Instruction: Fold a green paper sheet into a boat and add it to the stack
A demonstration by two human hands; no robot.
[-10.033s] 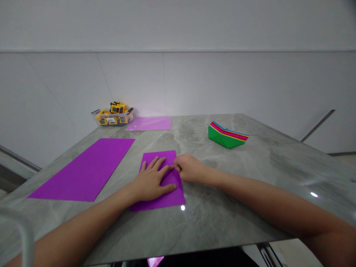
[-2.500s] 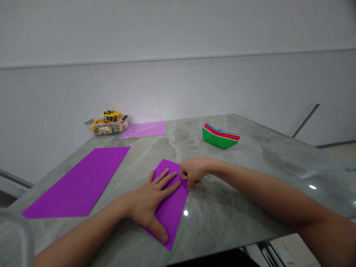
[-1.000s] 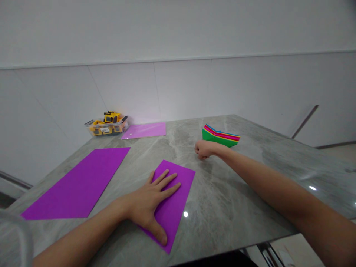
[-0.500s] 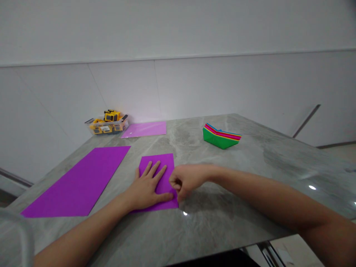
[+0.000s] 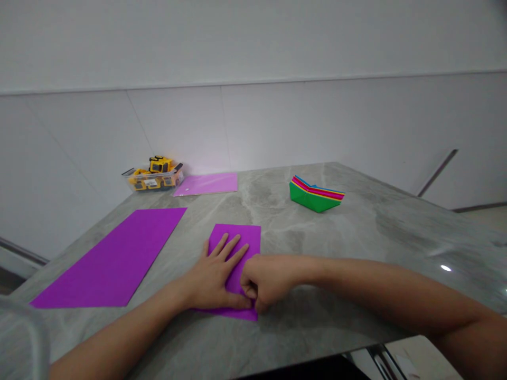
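Observation:
A piece of purple paper [image 5: 245,236] lies flat on the grey table, much smaller than the loose sheet to its left. My left hand [image 5: 217,277] rests on it with the fingers spread and the thumb stretched toward its right edge. Curled into a fist, my right hand [image 5: 271,282] presses at that right edge, close to my left thumb, with nothing visible inside it. The two hands cover much of the paper's middle and its lower left.
A larger purple sheet [image 5: 114,258] lies at the left. Further back are a clear tub [image 5: 152,182] with yellow toy vehicles [image 5: 160,165] and a pale purple sheet [image 5: 209,183]. At the back right stands a multicoloured folded paper boat [image 5: 317,196]. A white wall [image 5: 277,121] borders the table.
The smaller purple paper has slid toward me and slightly right, with my left hand flat on it. My curled right hand has come nearer to me too, staying at the paper's right edge.

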